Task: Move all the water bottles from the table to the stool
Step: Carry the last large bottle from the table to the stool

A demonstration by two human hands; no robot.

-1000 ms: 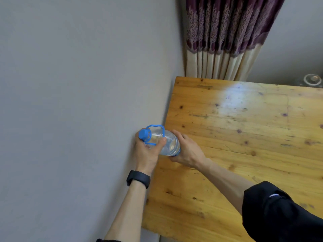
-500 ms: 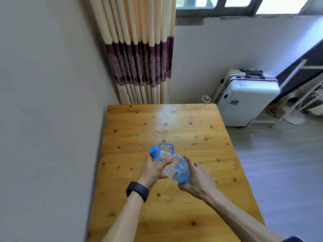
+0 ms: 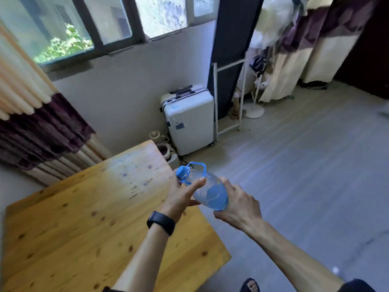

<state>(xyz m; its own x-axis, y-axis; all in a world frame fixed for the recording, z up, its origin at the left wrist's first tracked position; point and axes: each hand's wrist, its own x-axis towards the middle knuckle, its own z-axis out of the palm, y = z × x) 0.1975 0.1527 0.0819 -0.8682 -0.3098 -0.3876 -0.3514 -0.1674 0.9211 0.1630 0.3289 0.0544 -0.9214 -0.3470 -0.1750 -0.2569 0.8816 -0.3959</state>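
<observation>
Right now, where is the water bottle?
Head view, centre: the water bottle is held between the left hand near its cap and the right hand at its base, over the right edge of the table.

We hold one water bottle of clear plastic, with a blue cap, a blue loop handle at the neck and a bluish lower part. It is up in the air just past the table's right edge, tilted, cap toward the table and base away from it.
</observation>
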